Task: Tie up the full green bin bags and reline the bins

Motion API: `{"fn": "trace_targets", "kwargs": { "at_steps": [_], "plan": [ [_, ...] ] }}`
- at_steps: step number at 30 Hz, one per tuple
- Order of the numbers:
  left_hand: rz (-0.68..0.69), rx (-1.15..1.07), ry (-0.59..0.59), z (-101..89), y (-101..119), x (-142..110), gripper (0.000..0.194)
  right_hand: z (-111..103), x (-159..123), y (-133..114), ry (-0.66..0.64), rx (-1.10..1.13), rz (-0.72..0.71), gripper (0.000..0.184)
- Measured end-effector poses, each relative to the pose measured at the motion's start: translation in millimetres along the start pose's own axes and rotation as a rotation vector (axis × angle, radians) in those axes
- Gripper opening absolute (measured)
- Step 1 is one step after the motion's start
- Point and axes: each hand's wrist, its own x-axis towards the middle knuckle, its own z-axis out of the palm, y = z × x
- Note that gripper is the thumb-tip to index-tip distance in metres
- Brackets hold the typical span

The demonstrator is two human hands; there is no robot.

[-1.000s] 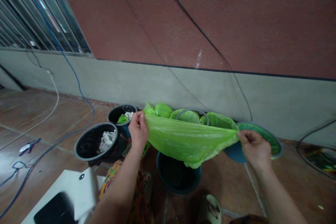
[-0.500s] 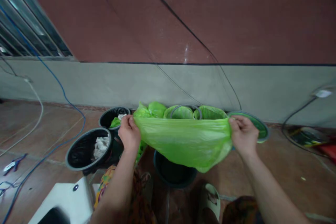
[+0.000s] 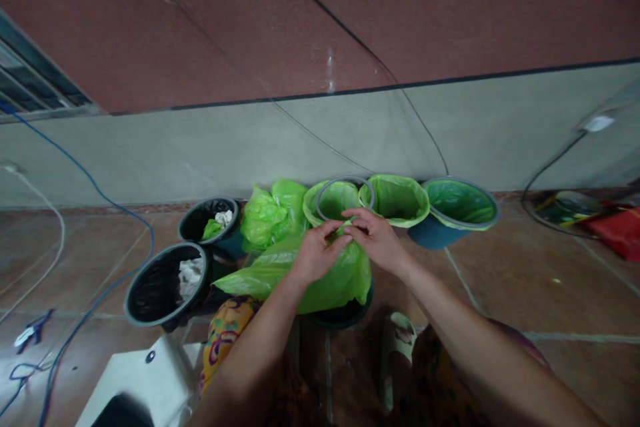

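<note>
Both hands meet at the edge of a green plastic bag (image 3: 280, 267), which hangs below them and trails out to the left. My left hand (image 3: 320, 250) pinches the bag's edge between thumb and fingers. Close beside it, my right hand (image 3: 375, 237) also has its fingertips on the edge. Under the bag stands a dark bin (image 3: 345, 317), mostly covered. Just behind the hands, a loose grey ring (image 3: 371, 195) rests over two bins lined with green bags, the left lined bin (image 3: 313, 210) and the middle lined bin (image 3: 400, 203).
At right stands a blue bin (image 3: 435, 232) with a green liner. Bunched green bags (image 3: 270, 213) lie by the wall. Two black-lined bins, a rear one (image 3: 187, 223) and a front one (image 3: 143, 287), hold crumpled material. A white stool-like object (image 3: 130, 373) and blue cable (image 3: 113, 200) are left.
My hands have come together from wide apart, so the stretched green bag now hangs gathered between them. The view has shifted, showing more of the lined bins.
</note>
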Motion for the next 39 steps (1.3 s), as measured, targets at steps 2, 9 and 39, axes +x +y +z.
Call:
{"fn": "trace_targets", "kwargs": {
  "at_steps": [2, 9, 39],
  "plan": [
    [-0.059, -0.042, -0.028, -2.0, -4.8, 0.8, 0.025, -0.5, 1.6, 2.7, -0.062, -0.010, 0.023, 0.034],
    [-0.108, -0.037, -0.025, -15.3, -13.1, -2.6, 0.020, 0.3, 1.8, 6.2, -0.198, 0.059, 0.058, 0.040],
    [-0.035, -0.204, 0.828, -92.2, -22.3, -7.4, 0.022, 23.9, -3.6, 41.8, -0.212, -0.725, 0.097, 0.019]
  ]
}}
